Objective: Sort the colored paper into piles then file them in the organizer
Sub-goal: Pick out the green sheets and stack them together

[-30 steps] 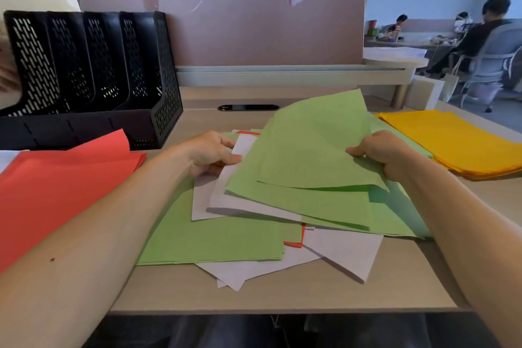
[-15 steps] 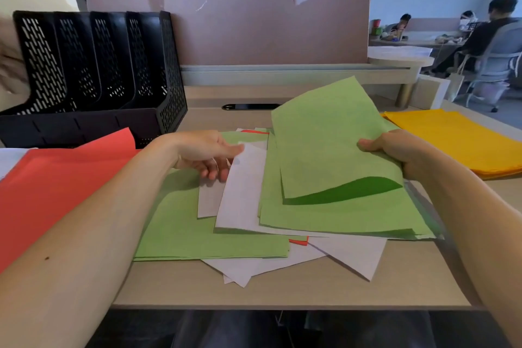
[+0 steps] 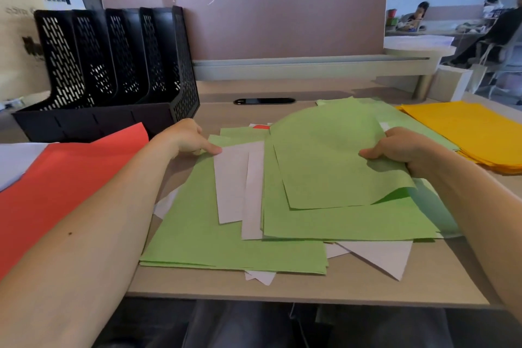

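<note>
The right hand is still pinching the top green sheet, now lying lower. The left hand is now pressing its curled fingers on a white sheet.

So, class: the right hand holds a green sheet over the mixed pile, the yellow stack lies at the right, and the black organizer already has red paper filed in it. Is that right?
Not quite. The head view shows the black organizer with no paper visible in its slots; the red paper lies on the desk in front of it. The right hand does hold a green sheet over the mixed pile, and the yellow stack lies at the right.
</note>
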{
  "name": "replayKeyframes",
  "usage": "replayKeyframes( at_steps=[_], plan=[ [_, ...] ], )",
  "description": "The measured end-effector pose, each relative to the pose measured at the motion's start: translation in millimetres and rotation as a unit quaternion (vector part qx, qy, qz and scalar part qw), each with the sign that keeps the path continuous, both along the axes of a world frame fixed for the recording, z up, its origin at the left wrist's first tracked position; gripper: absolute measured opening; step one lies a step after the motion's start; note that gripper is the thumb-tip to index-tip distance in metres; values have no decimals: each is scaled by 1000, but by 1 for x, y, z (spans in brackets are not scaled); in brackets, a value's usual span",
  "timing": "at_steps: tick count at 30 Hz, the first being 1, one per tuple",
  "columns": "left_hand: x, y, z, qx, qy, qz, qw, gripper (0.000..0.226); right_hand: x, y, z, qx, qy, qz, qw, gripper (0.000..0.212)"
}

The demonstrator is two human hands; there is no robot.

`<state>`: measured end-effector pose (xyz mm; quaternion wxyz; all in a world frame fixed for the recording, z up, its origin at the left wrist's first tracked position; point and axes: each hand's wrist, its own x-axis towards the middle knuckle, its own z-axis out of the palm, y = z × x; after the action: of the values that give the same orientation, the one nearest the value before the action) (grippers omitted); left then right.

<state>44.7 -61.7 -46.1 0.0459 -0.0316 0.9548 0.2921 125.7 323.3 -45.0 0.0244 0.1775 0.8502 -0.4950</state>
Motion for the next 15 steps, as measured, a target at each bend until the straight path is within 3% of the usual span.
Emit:
replayKeyframes(
  at_steps=[6, 9, 13, 15],
  plan=[
    [6, -4, 5, 9, -36, -14, 999, 20, -1, 0, -2, 17, 10, 7, 1000, 18],
    [4, -3, 2, 56, 27, 17, 998, 25, -1, 1, -2, 11, 8, 9, 1000, 18],
    [-1, -5, 1, 30, 203, 94, 974, 34, -1, 2, -3, 6, 7, 12, 1000, 17],
    [-2, -7, 6, 153, 188, 112, 964, 30, -2, 3, -4, 2, 10, 9, 1000, 19]
  ],
)
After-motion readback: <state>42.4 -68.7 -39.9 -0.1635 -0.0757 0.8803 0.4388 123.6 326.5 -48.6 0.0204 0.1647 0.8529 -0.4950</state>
